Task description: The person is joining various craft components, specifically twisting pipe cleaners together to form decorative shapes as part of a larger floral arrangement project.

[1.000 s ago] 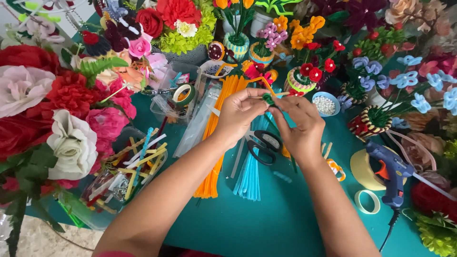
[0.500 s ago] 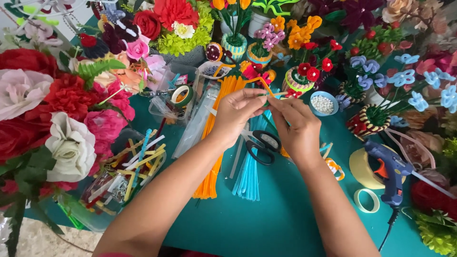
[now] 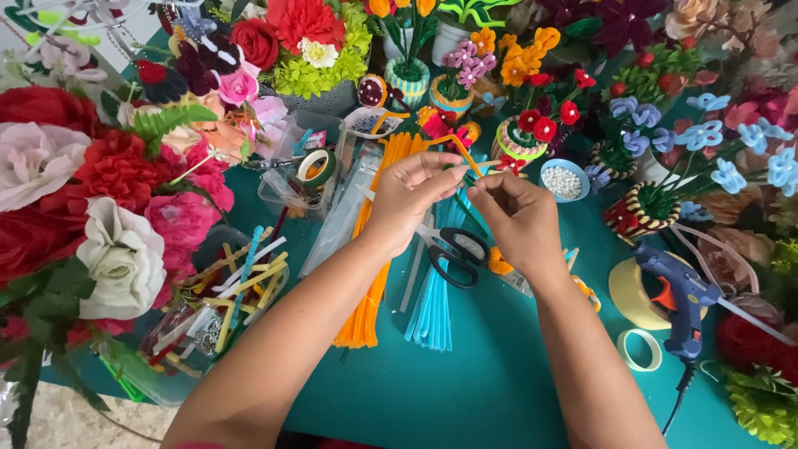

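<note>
- The teal table [image 3: 499, 391] is ringed with handmade flowers, red, pink and cream blooms [image 3: 100, 208] on the left, small potted ones along the back; that leaves the middle free as the working patch
- Bundles of orange pipe cleaners [image 3: 370, 283] and light blue pipe cleaners [image 3: 432, 299] lie lengthwise under the wrists, within easy reach
- A blue glue gun [image 3: 677, 291] rests at the right, away from the hands
- Black-handled scissors [image 3: 457, 254] lie just below the hands
- The left hand [image 3: 407, 195] and right hand [image 3: 519, 220] meet above the bundles; both pinch narrowly on one thin orange pipe cleaner [image 3: 457, 148], which arcs up between them, raised for shaping
</note>
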